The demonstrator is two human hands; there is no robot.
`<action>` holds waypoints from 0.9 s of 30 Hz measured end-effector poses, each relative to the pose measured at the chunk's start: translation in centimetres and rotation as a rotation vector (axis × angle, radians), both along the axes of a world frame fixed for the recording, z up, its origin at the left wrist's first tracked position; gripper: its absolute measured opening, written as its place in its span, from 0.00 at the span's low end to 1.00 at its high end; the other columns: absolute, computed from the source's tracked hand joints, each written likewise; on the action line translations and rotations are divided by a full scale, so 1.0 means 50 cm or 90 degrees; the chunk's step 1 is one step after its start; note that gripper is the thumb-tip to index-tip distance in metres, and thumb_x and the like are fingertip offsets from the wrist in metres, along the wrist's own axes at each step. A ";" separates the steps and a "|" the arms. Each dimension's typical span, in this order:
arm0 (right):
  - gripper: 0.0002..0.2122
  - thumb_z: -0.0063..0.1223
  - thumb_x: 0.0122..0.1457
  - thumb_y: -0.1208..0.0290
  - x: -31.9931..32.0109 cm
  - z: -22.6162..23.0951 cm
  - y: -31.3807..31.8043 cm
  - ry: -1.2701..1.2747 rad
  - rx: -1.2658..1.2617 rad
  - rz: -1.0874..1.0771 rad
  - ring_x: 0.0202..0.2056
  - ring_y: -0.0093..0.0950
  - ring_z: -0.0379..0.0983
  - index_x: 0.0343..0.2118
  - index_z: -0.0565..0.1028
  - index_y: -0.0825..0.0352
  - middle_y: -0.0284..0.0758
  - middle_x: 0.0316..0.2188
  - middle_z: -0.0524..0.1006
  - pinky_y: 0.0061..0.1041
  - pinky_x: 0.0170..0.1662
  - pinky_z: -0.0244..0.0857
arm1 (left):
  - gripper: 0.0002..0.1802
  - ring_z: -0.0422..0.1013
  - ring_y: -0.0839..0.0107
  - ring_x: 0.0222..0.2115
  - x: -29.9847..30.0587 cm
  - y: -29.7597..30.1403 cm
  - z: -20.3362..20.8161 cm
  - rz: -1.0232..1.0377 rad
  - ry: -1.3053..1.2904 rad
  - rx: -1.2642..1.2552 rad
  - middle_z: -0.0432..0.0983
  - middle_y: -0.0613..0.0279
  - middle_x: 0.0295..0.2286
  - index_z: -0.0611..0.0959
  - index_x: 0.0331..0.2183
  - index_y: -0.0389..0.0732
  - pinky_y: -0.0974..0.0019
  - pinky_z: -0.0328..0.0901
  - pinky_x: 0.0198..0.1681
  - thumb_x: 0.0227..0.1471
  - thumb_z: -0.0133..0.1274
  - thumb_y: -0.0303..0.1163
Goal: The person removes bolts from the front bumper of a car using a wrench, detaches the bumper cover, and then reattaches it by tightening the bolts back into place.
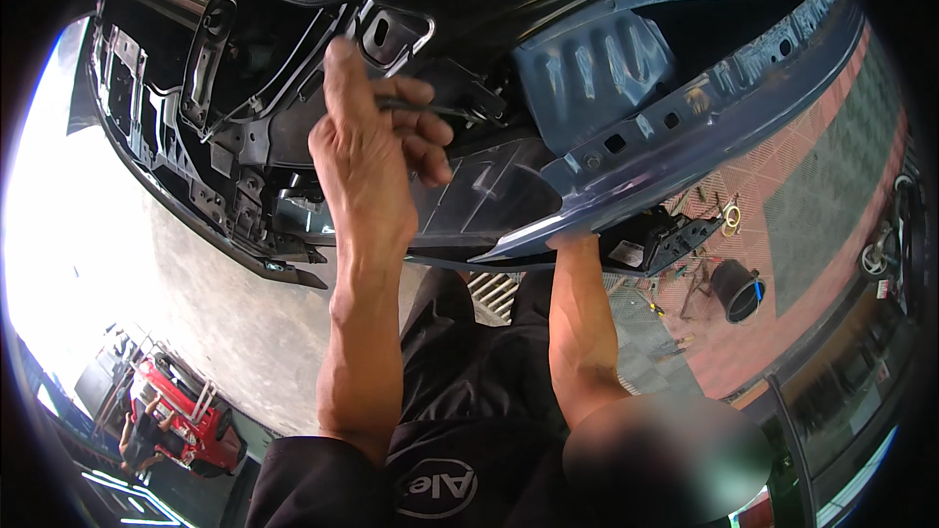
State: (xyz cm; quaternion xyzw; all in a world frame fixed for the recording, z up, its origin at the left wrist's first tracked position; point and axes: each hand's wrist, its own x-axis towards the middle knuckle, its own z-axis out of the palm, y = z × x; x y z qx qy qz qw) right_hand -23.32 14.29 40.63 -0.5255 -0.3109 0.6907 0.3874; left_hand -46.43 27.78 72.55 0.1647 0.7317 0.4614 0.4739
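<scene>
My left hand (pixel 367 127) is raised over the car's front end. Its index finger sticks out while the other fingers curl around a thin dark rod-like piece (pixel 416 106); what kind of piece it is cannot be made out. The rod reaches toward dark bracketry beside the hand. My right hand (pixel 574 241) goes under the lower edge of the blue-grey fender (pixel 675 166), and its fingers are hidden there. A black plastic panel (pixel 484 186) lies between the two hands, against the fender's tip.
The black front frame (pixel 201 191) of the car curves along the left. On the right, a dark bucket (pixel 734 288), loose tools and a tape roll (pixel 731 220) are on the red and grey floor. Farther off at lower left, a person stands by a red vehicle (pixel 196 420).
</scene>
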 end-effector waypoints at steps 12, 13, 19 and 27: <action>0.22 0.34 0.72 0.58 -0.011 0.012 -0.003 0.345 -0.142 -0.135 0.58 0.27 0.73 0.61 0.67 0.65 0.39 0.59 0.74 0.25 0.57 0.69 | 0.20 0.80 0.67 0.28 0.062 -0.177 -0.128 -0.265 0.407 0.424 0.82 0.55 0.29 0.82 0.41 0.30 0.65 0.73 0.32 0.57 0.65 0.38; 0.22 0.34 0.72 0.59 -0.022 0.069 0.017 0.316 -0.081 -0.088 0.58 0.29 0.72 0.62 0.67 0.65 0.39 0.59 0.74 0.27 0.60 0.67 | 0.20 0.80 0.66 0.29 0.061 -0.175 -0.128 -0.271 0.425 0.415 0.82 0.56 0.29 0.82 0.41 0.31 0.66 0.73 0.32 0.55 0.66 0.38; 0.22 0.33 0.72 0.59 -0.010 0.030 0.011 0.307 0.001 -0.082 0.58 0.31 0.72 0.62 0.67 0.66 0.39 0.57 0.75 0.30 0.63 0.63 | 0.19 0.77 0.70 0.21 0.077 -0.107 -0.087 -0.277 0.450 0.355 0.80 0.58 0.23 0.84 0.33 0.32 0.67 0.70 0.24 0.54 0.69 0.40; 0.22 0.33 0.72 0.58 -0.010 0.025 0.008 0.162 -0.041 -0.058 0.58 0.31 0.71 0.61 0.67 0.66 0.39 0.56 0.75 0.32 0.65 0.61 | 0.36 0.73 0.75 0.14 0.015 -0.031 0.003 -0.070 0.137 0.073 0.78 0.58 0.19 0.82 0.30 0.30 0.72 0.68 0.20 0.68 0.44 0.57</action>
